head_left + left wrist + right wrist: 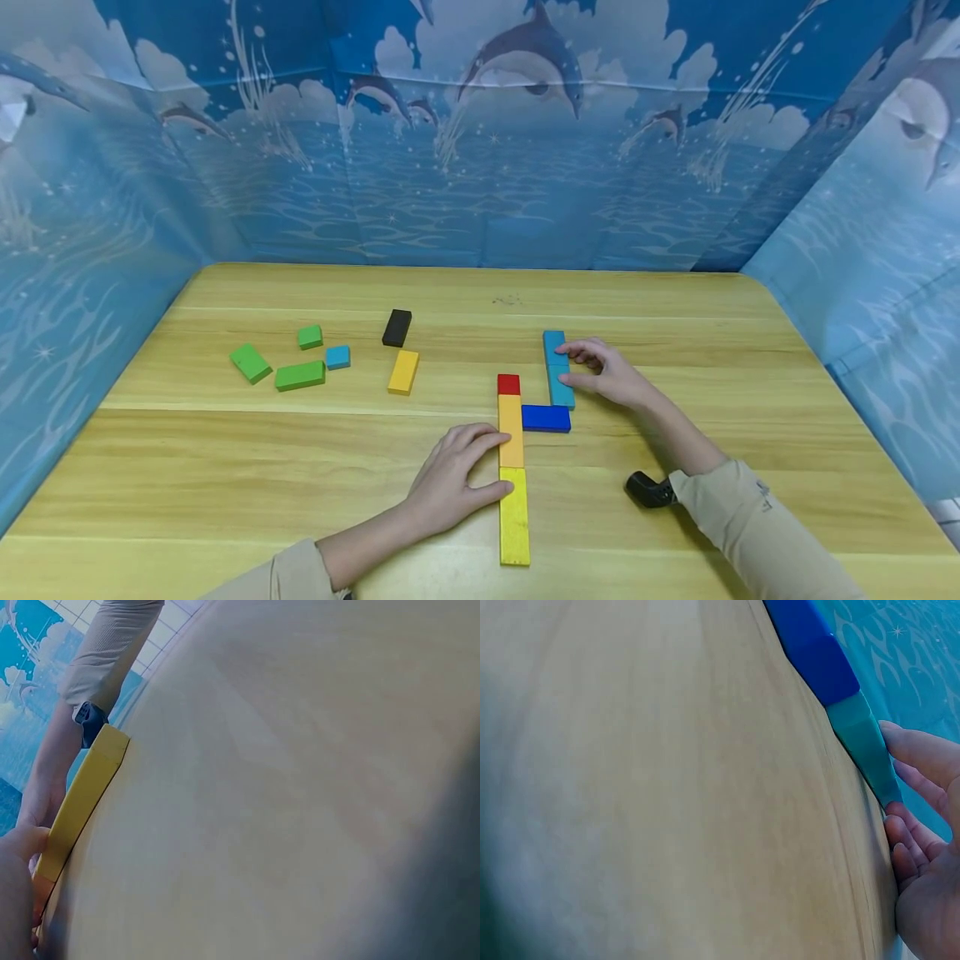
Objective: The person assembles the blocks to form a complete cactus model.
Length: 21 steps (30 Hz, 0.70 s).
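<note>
A red block (508, 384), an orange block (512, 417) and a long yellow block (515, 525) lie end to end in a column. My left hand (453, 479) rests against this column from the left, a fingertip on the orange block and the thumb on the yellow one. A dark blue block (546, 418) juts right from the orange block. Behind its right end, two light blue blocks (561, 393) form a line going away from me. My right hand (611, 375) touches them from the right, thumb on the nearer, a finger on the farther; its other fingers are bent.
To the left lie several green blocks (301, 376) and a small light blue block (337, 357). A black block (397, 327) and a yellow-orange block (403, 372) lie behind my left hand. A black curved object (649, 490) is beside my right sleeve. Dolphin-print curtains (480, 200) surround the wooden table.
</note>
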Each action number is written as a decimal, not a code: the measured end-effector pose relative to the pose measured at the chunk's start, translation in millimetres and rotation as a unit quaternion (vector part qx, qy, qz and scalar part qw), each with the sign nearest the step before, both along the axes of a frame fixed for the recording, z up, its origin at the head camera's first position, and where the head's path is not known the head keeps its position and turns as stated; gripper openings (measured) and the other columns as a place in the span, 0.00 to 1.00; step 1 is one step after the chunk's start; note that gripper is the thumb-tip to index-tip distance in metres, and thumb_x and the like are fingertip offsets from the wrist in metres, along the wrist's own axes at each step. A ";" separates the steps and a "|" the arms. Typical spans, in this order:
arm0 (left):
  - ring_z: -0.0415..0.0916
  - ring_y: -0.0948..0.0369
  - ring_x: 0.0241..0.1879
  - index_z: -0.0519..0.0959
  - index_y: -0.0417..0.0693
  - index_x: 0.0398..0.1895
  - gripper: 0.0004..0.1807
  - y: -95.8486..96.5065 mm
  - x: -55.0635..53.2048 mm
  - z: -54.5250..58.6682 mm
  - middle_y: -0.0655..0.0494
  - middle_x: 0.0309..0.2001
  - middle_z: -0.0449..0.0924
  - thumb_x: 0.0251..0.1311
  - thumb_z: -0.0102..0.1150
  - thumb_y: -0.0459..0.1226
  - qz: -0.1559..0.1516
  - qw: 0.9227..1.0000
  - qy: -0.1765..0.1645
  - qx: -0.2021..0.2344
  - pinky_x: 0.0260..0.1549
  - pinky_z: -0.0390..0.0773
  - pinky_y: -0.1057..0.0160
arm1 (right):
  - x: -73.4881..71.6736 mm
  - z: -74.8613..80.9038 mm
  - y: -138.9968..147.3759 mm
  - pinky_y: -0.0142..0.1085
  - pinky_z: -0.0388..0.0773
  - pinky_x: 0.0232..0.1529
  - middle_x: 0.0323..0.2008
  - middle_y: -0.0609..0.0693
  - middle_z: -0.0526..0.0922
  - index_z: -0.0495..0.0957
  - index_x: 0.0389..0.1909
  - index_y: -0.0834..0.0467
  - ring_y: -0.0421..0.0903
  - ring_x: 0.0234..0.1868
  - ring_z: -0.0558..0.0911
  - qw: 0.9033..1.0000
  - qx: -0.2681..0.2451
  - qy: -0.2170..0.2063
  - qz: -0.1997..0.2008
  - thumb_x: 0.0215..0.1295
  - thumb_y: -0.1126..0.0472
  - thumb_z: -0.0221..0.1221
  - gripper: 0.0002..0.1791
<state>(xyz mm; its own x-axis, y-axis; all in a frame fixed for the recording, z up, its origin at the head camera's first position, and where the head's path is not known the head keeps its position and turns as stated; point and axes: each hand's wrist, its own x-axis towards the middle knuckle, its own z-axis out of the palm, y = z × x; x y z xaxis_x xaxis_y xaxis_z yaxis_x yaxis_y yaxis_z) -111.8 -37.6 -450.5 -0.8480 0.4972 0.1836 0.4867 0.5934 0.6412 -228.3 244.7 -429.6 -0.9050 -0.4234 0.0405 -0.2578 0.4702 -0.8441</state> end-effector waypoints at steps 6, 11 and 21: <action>0.59 0.60 0.58 0.70 0.60 0.59 0.28 0.9 -0.4 1.1 0.63 0.58 0.66 0.56 0.55 0.56 0.000 1.000 -0.007 0.003 0.55 0.62 0.52 | -0.9 -0.8 1.2 0.37 0.64 0.44 0.49 0.56 0.70 0.72 0.54 0.60 0.50 0.45 0.66 1.000 0.004 0.005 -0.001 0.58 0.60 0.61 0.23; 0.60 0.60 0.58 0.69 0.59 0.60 0.29 -0.3 -0.3 2.1 0.62 0.58 0.66 0.55 0.56 0.56 -0.001 0.999 -0.025 0.039 0.55 0.62 0.51 | -0.4 -1.8 1.6 0.37 0.64 0.43 0.48 0.56 0.71 0.72 0.54 0.60 0.50 0.44 0.66 1.000 0.005 0.009 -0.004 0.58 0.60 0.62 0.23; 0.61 0.52 0.58 0.69 0.44 0.58 0.32 -36.1 -34.0 15.7 0.51 0.58 0.67 0.46 0.68 0.38 0.050 0.983 0.008 0.179 0.55 0.61 0.43 | -1.0 -2.5 2.1 0.40 0.64 0.45 0.48 0.56 0.70 0.71 0.55 0.59 0.50 0.45 0.66 1.000 0.002 0.003 0.005 0.58 0.59 0.62 0.23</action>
<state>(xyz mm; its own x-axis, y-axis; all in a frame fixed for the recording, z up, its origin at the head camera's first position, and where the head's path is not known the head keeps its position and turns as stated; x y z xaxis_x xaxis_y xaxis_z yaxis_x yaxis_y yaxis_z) -145.8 -73.7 -434.7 -0.8845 0.3131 0.3458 0.4499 0.3769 0.8096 -229.3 246.9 -432.1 -0.9004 -0.4329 0.0435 -0.2673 0.4715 -0.8404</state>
